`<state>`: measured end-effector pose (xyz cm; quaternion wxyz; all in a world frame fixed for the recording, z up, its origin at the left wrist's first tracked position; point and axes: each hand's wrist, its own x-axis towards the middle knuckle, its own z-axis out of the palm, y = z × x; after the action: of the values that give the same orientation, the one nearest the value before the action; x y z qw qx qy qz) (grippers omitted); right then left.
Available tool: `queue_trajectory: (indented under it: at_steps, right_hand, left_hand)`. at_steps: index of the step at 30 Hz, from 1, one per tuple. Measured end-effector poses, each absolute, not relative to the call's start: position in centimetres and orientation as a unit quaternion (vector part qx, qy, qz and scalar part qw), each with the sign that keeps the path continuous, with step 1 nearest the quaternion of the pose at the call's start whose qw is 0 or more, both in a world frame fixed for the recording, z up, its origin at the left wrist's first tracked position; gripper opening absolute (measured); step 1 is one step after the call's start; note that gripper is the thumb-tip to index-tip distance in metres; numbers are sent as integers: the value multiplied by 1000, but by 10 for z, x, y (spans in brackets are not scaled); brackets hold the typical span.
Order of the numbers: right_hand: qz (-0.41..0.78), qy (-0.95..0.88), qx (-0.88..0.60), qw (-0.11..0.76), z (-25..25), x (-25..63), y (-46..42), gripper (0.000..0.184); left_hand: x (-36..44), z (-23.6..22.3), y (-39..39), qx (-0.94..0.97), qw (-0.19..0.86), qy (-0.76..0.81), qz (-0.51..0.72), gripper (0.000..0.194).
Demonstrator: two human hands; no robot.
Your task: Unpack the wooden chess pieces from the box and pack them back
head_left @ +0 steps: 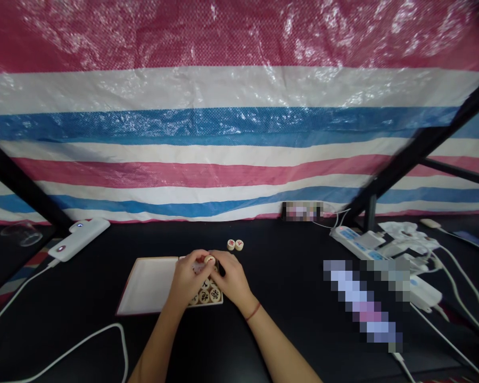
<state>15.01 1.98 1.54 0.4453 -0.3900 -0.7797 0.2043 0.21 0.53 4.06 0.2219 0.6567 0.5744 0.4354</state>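
A round wooden Chinese chess piece (pixel 209 259) with a red mark is held up between my two hands, above an open box. My left hand (pixel 189 276) pinches it with thumb and fingers, and my right hand (pixel 232 274) closes on it from the other side. Under my hands, the box's tray (pixel 217 303) holds several more Chinese chess pieces (pixel 204 296), some with black characters. Part of the tray is hidden by my fingers. To the left, the box's white-lined lid (pixel 151 284) lies open. Two red-marked pieces (pixel 235 244) sit side by side on the table behind my right hand.
On the black table (pixel 279 298), a white device (pixel 80 239) with a cable lies at left. A power strip (pixel 355 239) with plugs and cables is at right, near a blurred-out phone-like object (pixel 363 306). Behind hangs a striped plastic sheet (pixel 207 170), with black frame bars on both sides.
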Motion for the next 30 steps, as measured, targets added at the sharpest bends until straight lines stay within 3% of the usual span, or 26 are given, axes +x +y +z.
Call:
queue_trajectory:
  at_steps: [4, 11, 18, 24, 27, 30]
  right_hand:
    - [211, -753, -401, 477, 9, 151, 23, 29]
    - [137, -578, -582, 555, 4, 205, 53, 25]
    - [116, -633, -616, 454, -14, 228, 65, 30]
    - [95, -638, -672, 364, -13, 222, 64, 27]
    - [97, -634, -640, 423, -1, 215, 58, 25]
    - [171, -680, -519, 489, 13, 197, 45, 26]
  left_hand:
    - [7, 35, 4, 658, 237, 559, 444, 19]
    - [-4, 28, 9, 578, 207, 563, 553, 20]
    - [-5, 26, 10, 563, 229, 566, 557, 27]
    - [-3, 27, 7, 632, 164, 578, 490, 24]
    - [1, 28, 5, 662, 135, 580, 456, 20]
    - [6, 28, 3, 696, 124, 571, 417, 15]
